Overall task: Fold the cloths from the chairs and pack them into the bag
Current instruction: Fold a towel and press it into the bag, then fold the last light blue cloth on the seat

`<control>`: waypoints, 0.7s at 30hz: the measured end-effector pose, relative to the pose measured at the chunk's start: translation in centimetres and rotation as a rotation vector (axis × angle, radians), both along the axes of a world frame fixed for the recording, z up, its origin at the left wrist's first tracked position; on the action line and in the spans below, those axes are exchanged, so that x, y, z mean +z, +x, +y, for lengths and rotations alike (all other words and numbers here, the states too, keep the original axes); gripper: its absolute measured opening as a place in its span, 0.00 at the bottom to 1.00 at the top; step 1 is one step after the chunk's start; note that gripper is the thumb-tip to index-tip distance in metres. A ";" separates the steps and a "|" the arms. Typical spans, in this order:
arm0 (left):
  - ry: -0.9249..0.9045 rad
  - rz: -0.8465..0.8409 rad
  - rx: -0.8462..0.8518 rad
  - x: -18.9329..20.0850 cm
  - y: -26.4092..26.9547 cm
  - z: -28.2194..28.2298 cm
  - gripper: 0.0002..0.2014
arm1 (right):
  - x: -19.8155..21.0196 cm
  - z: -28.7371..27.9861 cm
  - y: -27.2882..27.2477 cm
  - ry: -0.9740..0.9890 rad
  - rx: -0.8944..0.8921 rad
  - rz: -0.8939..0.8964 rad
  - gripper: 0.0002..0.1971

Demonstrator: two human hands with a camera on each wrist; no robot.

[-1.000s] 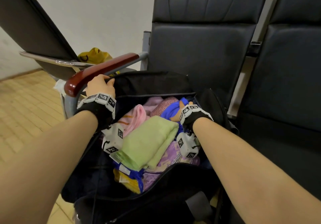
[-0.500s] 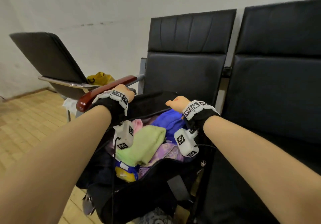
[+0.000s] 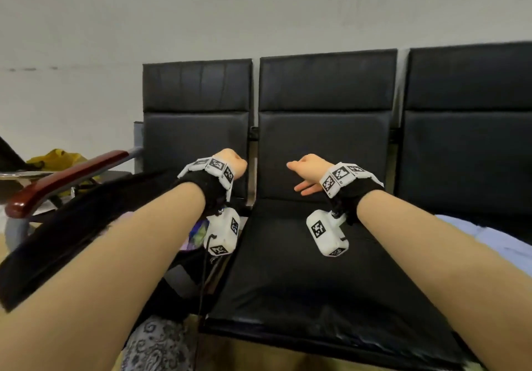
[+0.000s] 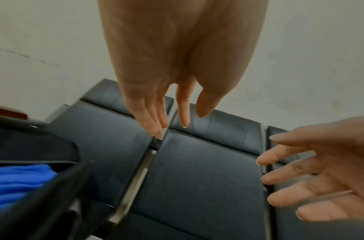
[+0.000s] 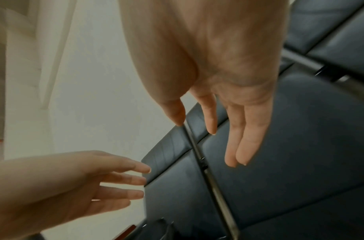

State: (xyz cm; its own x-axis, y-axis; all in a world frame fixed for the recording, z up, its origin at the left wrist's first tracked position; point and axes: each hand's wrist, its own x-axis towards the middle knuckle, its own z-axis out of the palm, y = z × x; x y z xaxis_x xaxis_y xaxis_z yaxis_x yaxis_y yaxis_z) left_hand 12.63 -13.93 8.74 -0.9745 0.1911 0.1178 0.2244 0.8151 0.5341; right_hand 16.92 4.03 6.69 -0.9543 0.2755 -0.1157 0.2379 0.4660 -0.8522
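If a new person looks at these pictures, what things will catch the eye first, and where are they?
First come the two bare hands, left hand and right hand, raised empty with loose fingers in front of a row of black chairs against a pale wall. At lower left a black bag sits on the end seat, with a blue cloth inside. A pale blue cloth lies on the seat at far right.

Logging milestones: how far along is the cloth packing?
Done: bag on the left seat already holds cloths, a blue one showing. In hand: nothing; left hand and right hand are open over the bare middle seat. Left: a light blue cloth on the right seat.
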 end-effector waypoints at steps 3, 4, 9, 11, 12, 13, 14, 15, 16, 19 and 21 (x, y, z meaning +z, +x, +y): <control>0.000 -0.016 -0.117 -0.8 2.0 6.1 0.14 | 0.0 5.2 4.1 0.004 -0.094 0.011 0.27; -0.004 -0.029 -0.157 -1.2 2.8 8.4 0.14 | -0.3 7.4 5.5 0.004 -0.133 0.009 0.27; 0.008 -0.077 -0.320 -4.1 6.2 17.8 0.12 | -3.1 16.3 11.5 0.017 -0.293 -0.077 0.21; 0.006 -0.118 -0.371 -5.4 7.3 20.6 0.13 | -4.1 19.1 13.7 0.044 -0.354 -0.129 0.18; 0.012 -0.137 -0.401 -6.2 7.9 22.2 0.12 | -4.8 20.7 14.8 0.056 -0.390 -0.152 0.17; 0.017 -0.150 -0.427 -6.9 8.5 23.5 0.12 | -5.4 21.9 15.7 0.065 -0.426 -0.172 0.16; 0.020 -0.165 -0.450 -7.5 9.1 24.7 0.12 | -6.2 23.2 16.7 0.075 -0.459 -0.188 0.16; 0.017 -0.174 -0.469 -8.2 9.7 25.8 0.11 | -7.0 24.3 17.6 0.076 -0.498 -0.220 0.17; 0.012 -0.180 -0.484 -8.8 10.2 26.8 0.11 | -7.9 25.4 18.3 0.066 -0.529 -0.244 0.19; -0.005 -0.202 -0.517 -10.9 11.1 29.0 0.10 | -10.3 27.8 20.0 0.145 -0.539 -0.316 0.22; -0.034 -0.214 -0.530 -12.5 11.5 30.0 0.11 | -12.1 28.5 20.8 0.310 -0.542 -0.394 0.20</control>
State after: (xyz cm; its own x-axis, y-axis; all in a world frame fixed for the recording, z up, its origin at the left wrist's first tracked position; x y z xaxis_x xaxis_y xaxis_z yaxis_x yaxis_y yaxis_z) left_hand 24.17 16.10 -3.73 -0.7460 0.6604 -0.0858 0.4971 0.6380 0.5881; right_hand 37.75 32.48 -5.39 -0.5787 0.7723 -0.2621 0.7645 0.4019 -0.5040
